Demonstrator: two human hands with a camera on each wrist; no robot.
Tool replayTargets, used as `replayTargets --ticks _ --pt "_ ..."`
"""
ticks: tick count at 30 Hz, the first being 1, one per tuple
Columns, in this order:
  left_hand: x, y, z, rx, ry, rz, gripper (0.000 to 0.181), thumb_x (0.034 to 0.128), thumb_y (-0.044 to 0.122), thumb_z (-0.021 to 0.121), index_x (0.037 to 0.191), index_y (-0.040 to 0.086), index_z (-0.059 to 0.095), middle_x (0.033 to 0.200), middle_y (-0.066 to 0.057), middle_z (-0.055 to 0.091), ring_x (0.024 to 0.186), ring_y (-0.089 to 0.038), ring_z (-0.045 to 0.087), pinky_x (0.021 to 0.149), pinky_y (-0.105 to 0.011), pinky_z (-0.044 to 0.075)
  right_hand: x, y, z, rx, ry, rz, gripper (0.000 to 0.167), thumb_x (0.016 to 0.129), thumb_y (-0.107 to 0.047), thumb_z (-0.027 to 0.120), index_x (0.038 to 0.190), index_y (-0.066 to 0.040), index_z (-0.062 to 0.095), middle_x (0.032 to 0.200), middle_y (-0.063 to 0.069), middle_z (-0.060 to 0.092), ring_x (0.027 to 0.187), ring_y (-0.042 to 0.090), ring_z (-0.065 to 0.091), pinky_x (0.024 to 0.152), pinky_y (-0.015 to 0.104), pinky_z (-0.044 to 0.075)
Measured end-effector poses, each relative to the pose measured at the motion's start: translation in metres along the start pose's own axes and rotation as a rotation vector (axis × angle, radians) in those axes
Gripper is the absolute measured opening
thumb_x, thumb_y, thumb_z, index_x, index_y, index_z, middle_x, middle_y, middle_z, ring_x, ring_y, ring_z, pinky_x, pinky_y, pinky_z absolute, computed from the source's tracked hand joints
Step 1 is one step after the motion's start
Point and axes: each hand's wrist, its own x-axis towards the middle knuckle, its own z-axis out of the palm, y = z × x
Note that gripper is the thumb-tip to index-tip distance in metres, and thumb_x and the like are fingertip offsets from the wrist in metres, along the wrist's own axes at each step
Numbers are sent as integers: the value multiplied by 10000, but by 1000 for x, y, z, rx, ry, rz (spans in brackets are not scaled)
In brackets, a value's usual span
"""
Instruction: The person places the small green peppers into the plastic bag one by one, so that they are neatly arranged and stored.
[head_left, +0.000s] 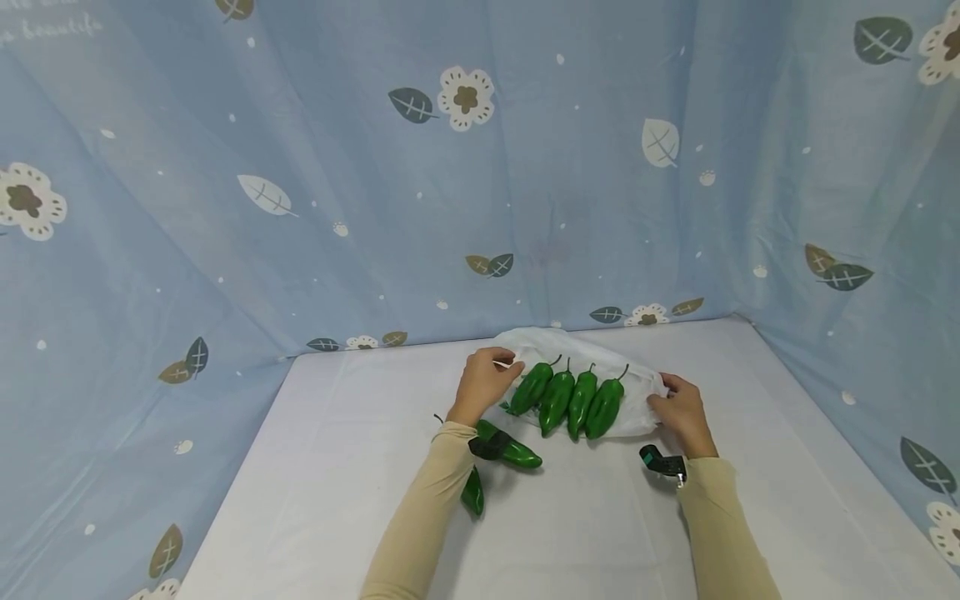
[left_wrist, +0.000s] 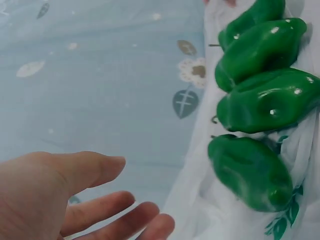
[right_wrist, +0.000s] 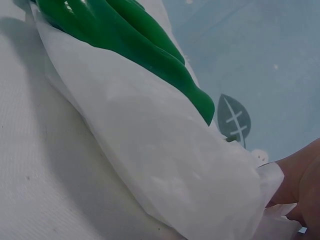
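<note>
Several green peppers (head_left: 556, 403) lie side by side on a white plastic bag (head_left: 636, 408), stems pointing away. The person's left hand (head_left: 483, 383) is at the bag's left edge; in the left wrist view this hand (left_wrist: 60, 192) has thumb and fingers apart, holding nothing, beside the peppers (left_wrist: 267, 100). At the bag's right end the right hand (head_left: 684, 412) pinches the plastic. The right wrist view has that hand (right_wrist: 302, 182) with bunched bag film (right_wrist: 215, 200) between its fingers, the fingertips partly hidden.
Two more green peppers (head_left: 519, 454) lie on the white tabletop (head_left: 585, 533) by the left forearm, partly covered by it and a black wrist device (head_left: 489, 447). Another black device (head_left: 663, 463) is at the right wrist. A blue patterned curtain (head_left: 375, 208) surrounds the table's back and sides.
</note>
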Motion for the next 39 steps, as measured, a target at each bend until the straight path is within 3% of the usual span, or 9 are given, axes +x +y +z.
replayTargets --ticks 12,21,28,39 --pt "-18 -1 -22 -28 57 61 323 982 271 717 1207 42 753 1146 -120 769 1014 -283 738 870 -423 612 2 2 -1 -1 2 -4 629 967 -87 483 1553 97 350 1565 358 385 1383 479 435 1129 587 447" --pt "-34 -6 -34 -60 88 51 303 981 283 724 1192 68 760 1140 -100 772 997 -259 745 883 -397 612 2 3 0 -5 15 -5 620 971 -83 487 1553 89 359 1571 343 392 1392 476 435 1139 585 440" --pt "-55 -1 -49 -126 98 44 304 980 271 729 1206 69 753 1159 -117 763 1023 -279 738 902 -417 616 3 3 2 0 21 2 616 973 -80 487 1553 88 361 1565 343 399 1385 470 442 1137 584 441" --pt "-78 -14 -62 -113 138 13 286 974 274 737 1189 87 762 1166 -95 767 1011 -246 744 893 -404 619 3 3 1 -10 15 -7 621 972 -92 481 1552 93 357 1571 350 386 1402 488 423 1147 603 422"
